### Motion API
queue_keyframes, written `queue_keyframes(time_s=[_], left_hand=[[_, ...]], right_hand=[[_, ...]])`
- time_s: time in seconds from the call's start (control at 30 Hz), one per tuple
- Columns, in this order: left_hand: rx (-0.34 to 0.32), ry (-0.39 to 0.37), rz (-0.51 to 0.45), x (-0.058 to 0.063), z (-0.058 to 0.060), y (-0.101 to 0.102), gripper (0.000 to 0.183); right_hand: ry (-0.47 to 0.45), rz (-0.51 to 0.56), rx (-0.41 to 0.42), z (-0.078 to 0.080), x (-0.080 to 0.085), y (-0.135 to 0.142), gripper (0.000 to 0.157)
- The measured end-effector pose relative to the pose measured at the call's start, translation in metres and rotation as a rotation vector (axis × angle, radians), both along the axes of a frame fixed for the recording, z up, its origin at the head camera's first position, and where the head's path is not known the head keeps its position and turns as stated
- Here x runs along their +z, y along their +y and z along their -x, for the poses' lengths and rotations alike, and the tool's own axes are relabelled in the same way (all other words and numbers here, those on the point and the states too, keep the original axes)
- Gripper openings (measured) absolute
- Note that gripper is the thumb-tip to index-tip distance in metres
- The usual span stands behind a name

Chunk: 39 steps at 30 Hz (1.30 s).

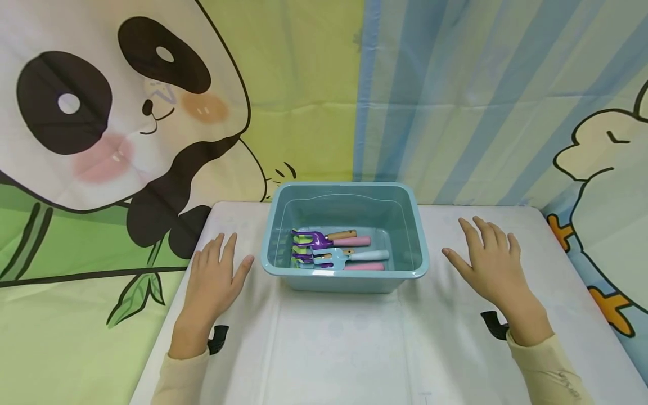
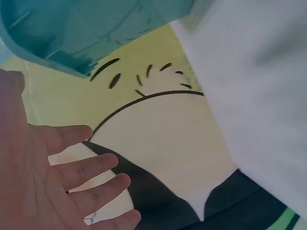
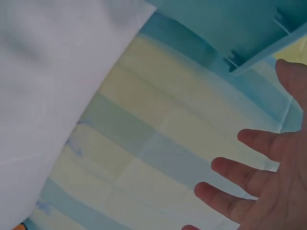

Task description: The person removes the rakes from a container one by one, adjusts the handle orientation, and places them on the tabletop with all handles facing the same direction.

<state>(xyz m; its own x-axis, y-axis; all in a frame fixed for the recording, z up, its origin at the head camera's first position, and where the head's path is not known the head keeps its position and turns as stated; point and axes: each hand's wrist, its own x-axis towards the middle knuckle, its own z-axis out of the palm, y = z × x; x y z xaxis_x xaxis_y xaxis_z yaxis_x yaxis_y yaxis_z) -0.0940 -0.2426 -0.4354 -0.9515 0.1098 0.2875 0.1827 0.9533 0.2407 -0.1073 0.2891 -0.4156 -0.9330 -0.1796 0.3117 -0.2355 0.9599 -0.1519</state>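
A light blue plastic tub [image 1: 344,284] stands on the white table, its underside edge also in both wrist views. Inside lie several small garden forks, tines to the left. A purple fork [image 1: 351,242] has a pink handle; a light blue fork [image 1: 369,255] lies nearer the front wall. A wooden handle [image 1: 342,234] and another pink handle [image 1: 364,266] show among them, with green tines partly hidden underneath. My left hand [image 1: 212,281] is left of the tub, fingers spread, holding nothing. On the other side my right hand [image 1: 488,261] is likewise spread and apart from the tub.
The white table [image 1: 334,349] reaches back to a hanging printed cloth with a panda [image 1: 202,118] at left and blue stripes [image 1: 425,84] behind. A black strap piece [image 1: 219,339] sits at the left wrist, another [image 1: 494,325] at the right.
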Motion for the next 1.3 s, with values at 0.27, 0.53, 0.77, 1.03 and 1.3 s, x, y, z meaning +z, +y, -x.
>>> queue_keyframes(time_s=[0.27, 0.53, 0.77, 1.03, 1.3], left_hand=[[-0.068, 0.044, 0.028, 0.028, 0.006, 0.016, 0.070], [-0.138, -0.012, 0.070, 0.042, 0.015, 0.042, 0.078], [-0.223, -0.018, 0.100, 0.043, 0.028, 0.061, 0.084], [-0.299, -0.040, 0.136, 0.038, 0.039, 0.076, 0.088], [-0.320, -0.128, 0.098, 0.036, 0.044, 0.080, 0.092]], right_hand=[[0.060, -0.021, 0.078, 0.012, 0.028, -0.012, 0.074], [0.003, -0.045, 0.141, 0.026, 0.063, -0.032, 0.067], [0.010, -0.054, 0.265, 0.042, 0.093, -0.057, 0.062], [-0.033, -0.120, 0.369, 0.069, 0.113, -0.096, 0.058], [-0.289, -0.115, 0.510, 0.103, 0.114, -0.136, 0.054]])
